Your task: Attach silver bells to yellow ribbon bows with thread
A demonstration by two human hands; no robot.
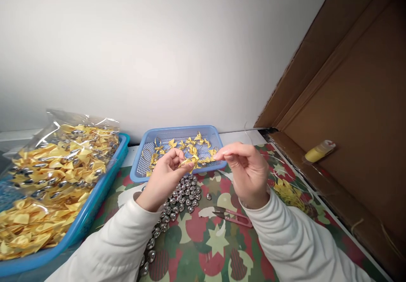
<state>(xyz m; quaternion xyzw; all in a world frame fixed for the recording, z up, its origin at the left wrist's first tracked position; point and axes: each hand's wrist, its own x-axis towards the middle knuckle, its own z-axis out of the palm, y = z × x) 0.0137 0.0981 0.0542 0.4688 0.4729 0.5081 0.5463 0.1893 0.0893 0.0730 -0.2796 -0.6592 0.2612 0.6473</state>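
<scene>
My left hand (165, 179) pinches a yellow ribbon bow (194, 160) between thumb and fingers, above the near rim of a shallow blue basket (177, 128). To its right, my right hand (251, 172) is closed in a pinch, thumb against forefinger. Whatever lies between those fingertips is too fine to make out. More yellow bows (192, 141) with thin loops lie scattered in the basket behind the hands. Below my left hand spreads a pile of shiny silver beads (187, 191). Thread snips (233, 217) with pink handles rest on the patterned cloth near my right wrist.
At the left stands a larger blue basket (104, 180) with a clear bag (69, 146) of yellow bows and silver beads. Yellow strands (290, 193) lie right of my right forearm. A yellow-and-white bottle (320, 150) is by the cardboard (349, 95) on the right.
</scene>
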